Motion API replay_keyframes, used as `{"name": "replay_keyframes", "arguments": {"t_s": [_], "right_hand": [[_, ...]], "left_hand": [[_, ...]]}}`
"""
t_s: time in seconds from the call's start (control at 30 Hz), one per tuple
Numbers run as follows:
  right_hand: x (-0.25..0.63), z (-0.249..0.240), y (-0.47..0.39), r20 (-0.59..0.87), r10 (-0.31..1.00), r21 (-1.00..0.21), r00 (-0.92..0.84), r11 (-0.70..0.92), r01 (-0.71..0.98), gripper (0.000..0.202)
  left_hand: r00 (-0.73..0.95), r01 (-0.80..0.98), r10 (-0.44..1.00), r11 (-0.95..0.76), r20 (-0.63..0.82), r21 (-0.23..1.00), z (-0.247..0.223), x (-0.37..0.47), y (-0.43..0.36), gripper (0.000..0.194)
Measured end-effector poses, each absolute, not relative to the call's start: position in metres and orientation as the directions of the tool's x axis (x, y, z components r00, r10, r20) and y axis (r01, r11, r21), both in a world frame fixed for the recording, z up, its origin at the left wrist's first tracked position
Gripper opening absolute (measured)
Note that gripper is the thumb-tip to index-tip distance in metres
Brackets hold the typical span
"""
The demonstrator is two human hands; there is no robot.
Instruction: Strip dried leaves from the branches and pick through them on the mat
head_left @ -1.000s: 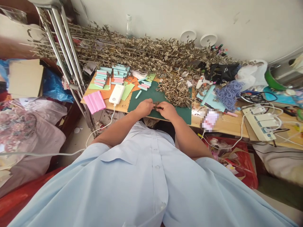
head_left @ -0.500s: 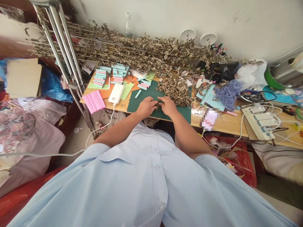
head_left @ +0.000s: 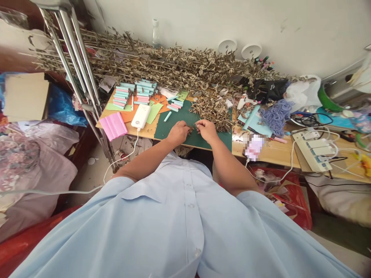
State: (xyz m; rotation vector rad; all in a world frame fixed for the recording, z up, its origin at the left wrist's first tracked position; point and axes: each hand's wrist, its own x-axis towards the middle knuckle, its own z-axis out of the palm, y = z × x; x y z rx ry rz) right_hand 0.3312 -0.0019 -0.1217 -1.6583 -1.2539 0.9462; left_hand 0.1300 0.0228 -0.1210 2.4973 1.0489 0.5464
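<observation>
Over the front of the dark green mat [head_left: 164,129], my left hand [head_left: 177,133] is closed around a small clump of dried leaves [head_left: 191,129] that shows at its fingertips. Just to the right, my right hand [head_left: 206,130] has its thumb and index finger pinched together; what is between them is too small to name. A small gap separates the hands. The pile of dried leaves [head_left: 214,114] lies on the mat behind my right hand. One light blue paper roll [head_left: 167,116] rests on the mat, left of and behind my left hand.
Dried stalks [head_left: 174,63] span the table's back. Blue and pink rolls [head_left: 144,90], a white power bank [head_left: 140,116] and pink paper [head_left: 113,126] sit left. Right are a glue gun [head_left: 246,101], purple cord [head_left: 276,116], a phone [head_left: 254,147] and a power strip [head_left: 311,150]. Metal crutches [head_left: 75,58] stand left.
My hands have moved slightly apart. My right hand's fingers have drawn into a pinch, and the clump at my left fingertips shows more plainly. The whole view has shifted a little.
</observation>
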Motion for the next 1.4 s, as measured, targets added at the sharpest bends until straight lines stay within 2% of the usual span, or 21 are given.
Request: {"name": "replay_keyframes", "arguments": {"t_s": [0.1, 0.23, 0.33, 0.47, 0.6, 0.8, 0.87, 0.97, 1.03, 1.1, 1.2, 1.3, 1.4], "right_hand": [[0.327, -0.116, -0.007, -0.126, 0.959, -0.973, 0.255, -0.170, 0.158, 0.018], [0.317, -0.109, -0.012, -0.160, 0.956, -0.986, 0.246, -0.167, 0.011, 0.020], [0.307, -0.104, -0.015, -0.179, 0.957, -0.984, 0.227, -0.175, -0.039, 0.022], [0.297, -0.100, -0.020, -0.234, 0.939, -0.972, 0.250, -0.226, -0.062, 0.022], [0.292, -0.099, -0.024, -0.281, 0.913, -0.958, 0.294, -0.252, -0.136, 0.015], [0.287, -0.093, -0.023, -0.313, 0.937, -0.924, 0.154, -0.263, -0.279, 0.025], [0.283, -0.090, -0.022, -0.276, 0.949, -0.941, 0.151, -0.235, -0.242, 0.026], [0.278, -0.089, -0.019, -0.139, 0.978, -0.990, 0.156, -0.132, -0.056, 0.025], [0.277, -0.089, -0.017, -0.054, 0.991, -0.996, 0.126, -0.062, 0.059, 0.026], [0.278, -0.089, -0.017, -0.009, 0.991, -0.994, 0.134, -0.023, 0.103, 0.030], [0.279, -0.089, -0.021, 0.043, 0.978, -0.988, 0.202, 0.012, 0.154, 0.032], [0.278, -0.089, -0.026, 0.101, 0.971, -0.970, 0.216, 0.049, 0.237, 0.027], [0.277, -0.091, -0.030, 0.128, 0.970, -0.961, 0.208, 0.070, 0.266, 0.022]], "left_hand": [[0.612, 0.587, 0.752, -0.639, 0.243, 0.498, -0.116, 0.128, 0.021, 0.027], [0.557, 0.515, 0.766, -0.622, 0.322, 0.590, -0.106, 0.128, 0.021, 0.038], [0.617, 0.438, 0.724, -0.642, 0.310, 0.629, -0.104, 0.129, 0.023, 0.041], [0.643, 0.426, 0.709, -0.646, 0.290, 0.634, -0.110, 0.128, 0.023, 0.034], [0.580, 0.430, 0.755, -0.603, 0.306, 0.672, -0.115, 0.126, 0.020, 0.031], [0.452, 0.395, 0.842, -0.484, 0.293, 0.781, -0.112, 0.125, 0.026, 0.022], [0.377, 0.377, 0.893, -0.390, 0.246, 0.840, -0.109, 0.124, 0.028, 0.018], [0.290, 0.280, 0.951, -0.196, 0.111, 0.940, -0.104, 0.124, 0.032, 0.015], [0.273, 0.207, 0.961, -0.092, 0.032, 0.974, -0.101, 0.125, 0.034, 0.014], [0.251, 0.136, 0.968, -0.015, -0.019, 0.991, -0.096, 0.128, 0.032, 0.012], [0.220, -0.011, 0.970, 0.109, -0.104, 0.994, -0.089, 0.131, 0.023, 0.012], [0.310, -0.161, 0.927, 0.270, -0.211, 0.949, -0.086, 0.132, 0.013, 0.020], [0.329, -0.248, 0.908, 0.349, -0.261, 0.904, -0.085, 0.129, 0.007, 0.029]]}}
